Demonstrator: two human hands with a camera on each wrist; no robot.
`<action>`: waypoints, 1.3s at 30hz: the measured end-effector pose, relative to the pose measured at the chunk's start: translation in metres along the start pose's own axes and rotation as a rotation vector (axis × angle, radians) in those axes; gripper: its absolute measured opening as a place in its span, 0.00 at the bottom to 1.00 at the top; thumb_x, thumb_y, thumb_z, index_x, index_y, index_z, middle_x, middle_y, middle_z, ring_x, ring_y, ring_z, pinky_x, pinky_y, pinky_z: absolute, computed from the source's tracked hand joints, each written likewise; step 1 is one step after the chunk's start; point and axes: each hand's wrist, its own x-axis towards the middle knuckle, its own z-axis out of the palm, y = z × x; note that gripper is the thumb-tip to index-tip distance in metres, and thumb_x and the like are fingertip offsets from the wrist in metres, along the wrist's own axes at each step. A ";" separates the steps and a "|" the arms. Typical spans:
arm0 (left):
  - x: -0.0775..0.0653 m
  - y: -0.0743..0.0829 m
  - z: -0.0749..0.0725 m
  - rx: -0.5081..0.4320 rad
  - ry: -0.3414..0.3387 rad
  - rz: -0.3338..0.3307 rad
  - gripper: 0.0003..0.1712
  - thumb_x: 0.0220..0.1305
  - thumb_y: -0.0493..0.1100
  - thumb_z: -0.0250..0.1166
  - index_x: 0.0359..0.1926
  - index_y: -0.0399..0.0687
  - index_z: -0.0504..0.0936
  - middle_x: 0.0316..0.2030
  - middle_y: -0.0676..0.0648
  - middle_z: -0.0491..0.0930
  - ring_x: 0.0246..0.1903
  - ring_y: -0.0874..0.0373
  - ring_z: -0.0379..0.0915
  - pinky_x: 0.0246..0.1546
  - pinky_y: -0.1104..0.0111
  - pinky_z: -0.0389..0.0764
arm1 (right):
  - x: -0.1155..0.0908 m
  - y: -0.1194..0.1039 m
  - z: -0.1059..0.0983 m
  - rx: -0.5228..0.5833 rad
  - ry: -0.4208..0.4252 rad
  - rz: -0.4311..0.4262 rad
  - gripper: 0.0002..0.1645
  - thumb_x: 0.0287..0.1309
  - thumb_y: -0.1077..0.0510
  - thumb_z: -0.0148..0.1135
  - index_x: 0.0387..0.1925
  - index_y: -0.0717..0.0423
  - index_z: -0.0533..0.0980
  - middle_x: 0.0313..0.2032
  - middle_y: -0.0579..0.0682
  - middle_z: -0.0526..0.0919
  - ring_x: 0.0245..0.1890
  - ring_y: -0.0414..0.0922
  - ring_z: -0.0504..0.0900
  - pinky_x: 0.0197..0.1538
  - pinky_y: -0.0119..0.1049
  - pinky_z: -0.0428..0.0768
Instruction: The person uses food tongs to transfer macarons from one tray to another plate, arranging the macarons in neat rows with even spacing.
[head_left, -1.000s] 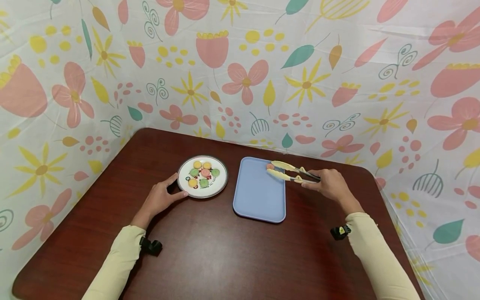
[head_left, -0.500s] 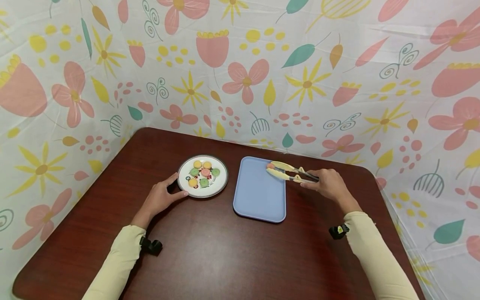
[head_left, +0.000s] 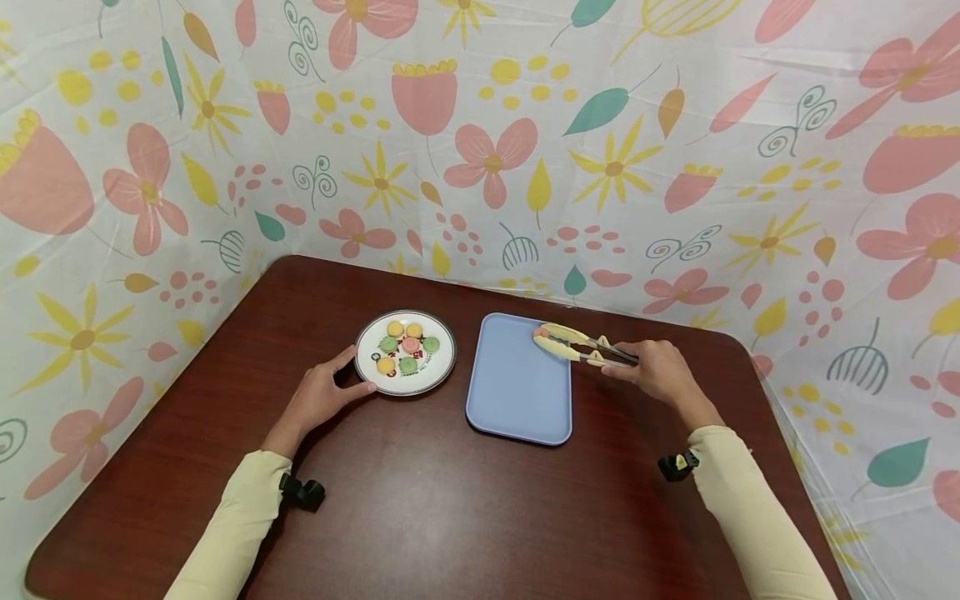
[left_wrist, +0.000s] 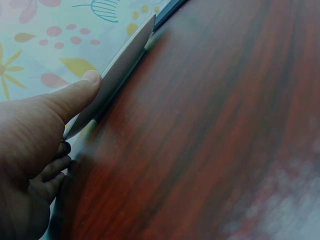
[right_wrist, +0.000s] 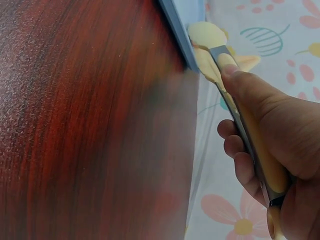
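Observation:
A white plate (head_left: 435,377) with a dark rim bears several small round yellow, green and pink pieces, cookie-like in shape. My left hand (head_left: 318,398) holds this plate at its left rim, thumb on the near edge; the left wrist view shows the thumb against the rim and the other fingers lower down. With my right hand (head_left: 660,367) I grip the handles of yellow-tipped tongs (head_left: 568,354). Their tips reach over the far right corner of a blue tray (head_left: 517,392), around a small pink round piece (head_left: 540,332). Whether the tips squeeze it I cannot tell.
Plate and tray stand apart on a dark brown wooden table (head_left: 420,500), the tray to the right. Behind and on both sides hangs a flower-printed cloth (head_left: 465,233), close to the table's far edge. Black wrist bands (head_left: 303,493) sit on both sleeves.
My right forearm has shifted very slightly to the left. The left hand, plate, tray and pieces look unmoved, and the tongs stay at the pink piece.

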 end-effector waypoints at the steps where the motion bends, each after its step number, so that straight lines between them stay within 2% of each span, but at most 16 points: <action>1: 0.000 0.000 0.000 0.001 0.000 0.000 0.55 0.59 0.61 0.75 0.77 0.41 0.62 0.75 0.38 0.63 0.74 0.41 0.59 0.69 0.45 0.67 | 0.000 0.000 0.000 0.002 0.002 -0.003 0.39 0.56 0.39 0.75 0.59 0.64 0.81 0.46 0.68 0.86 0.30 0.50 0.76 0.35 0.44 0.74; 9: 0.000 0.000 0.000 0.007 -0.004 0.003 0.54 0.60 0.60 0.75 0.77 0.40 0.62 0.75 0.38 0.63 0.74 0.40 0.59 0.69 0.44 0.67 | -0.005 0.001 -0.007 0.061 0.024 -0.020 0.36 0.56 0.41 0.76 0.57 0.62 0.83 0.43 0.64 0.87 0.33 0.50 0.77 0.35 0.43 0.75; 17: 0.000 0.000 -0.001 0.007 -0.006 -0.001 0.54 0.60 0.60 0.75 0.77 0.41 0.62 0.75 0.38 0.63 0.74 0.40 0.59 0.69 0.44 0.67 | -0.006 -0.006 -0.023 0.090 0.034 -0.062 0.37 0.55 0.37 0.75 0.57 0.59 0.84 0.29 0.51 0.86 0.26 0.46 0.73 0.29 0.37 0.70; 20: 0.000 0.000 -0.001 0.009 -0.007 -0.002 0.54 0.60 0.60 0.75 0.78 0.41 0.62 0.75 0.38 0.63 0.74 0.40 0.59 0.69 0.44 0.67 | -0.004 -0.013 -0.030 0.102 0.044 -0.089 0.37 0.55 0.38 0.75 0.57 0.58 0.84 0.33 0.51 0.87 0.28 0.46 0.74 0.31 0.39 0.71; 25: 0.000 0.000 0.000 0.005 -0.008 0.003 0.54 0.59 0.61 0.75 0.78 0.41 0.62 0.75 0.38 0.63 0.74 0.40 0.59 0.68 0.44 0.68 | -0.002 -0.029 -0.041 0.114 0.061 -0.167 0.35 0.56 0.40 0.76 0.58 0.59 0.83 0.52 0.56 0.84 0.40 0.48 0.74 0.40 0.44 0.72; 29: 0.001 -0.001 -0.001 -0.002 -0.011 0.002 0.55 0.59 0.63 0.75 0.78 0.42 0.61 0.75 0.38 0.62 0.74 0.40 0.59 0.68 0.44 0.68 | -0.001 -0.043 -0.045 0.119 0.048 -0.190 0.36 0.56 0.39 0.75 0.59 0.57 0.83 0.56 0.57 0.80 0.40 0.48 0.73 0.40 0.43 0.71; 31: 0.001 -0.001 -0.001 -0.006 -0.011 0.001 0.56 0.58 0.63 0.74 0.78 0.42 0.61 0.75 0.38 0.63 0.74 0.40 0.58 0.69 0.44 0.67 | 0.001 -0.051 -0.046 0.120 0.038 -0.197 0.35 0.57 0.39 0.75 0.58 0.56 0.83 0.53 0.54 0.82 0.37 0.47 0.73 0.38 0.41 0.71; 36: 0.001 -0.002 0.000 -0.007 -0.012 0.000 0.56 0.58 0.63 0.74 0.78 0.42 0.61 0.75 0.38 0.62 0.74 0.40 0.58 0.69 0.44 0.67 | 0.005 -0.069 -0.042 0.131 0.001 -0.213 0.32 0.57 0.41 0.76 0.58 0.53 0.84 0.34 0.45 0.88 0.24 0.43 0.70 0.30 0.37 0.69; 39: 0.001 -0.002 0.000 -0.006 -0.013 0.000 0.56 0.59 0.63 0.74 0.78 0.42 0.61 0.75 0.38 0.62 0.74 0.40 0.58 0.69 0.44 0.67 | 0.007 -0.077 -0.036 0.147 -0.012 -0.225 0.34 0.56 0.41 0.76 0.59 0.55 0.83 0.34 0.48 0.90 0.24 0.40 0.72 0.28 0.35 0.68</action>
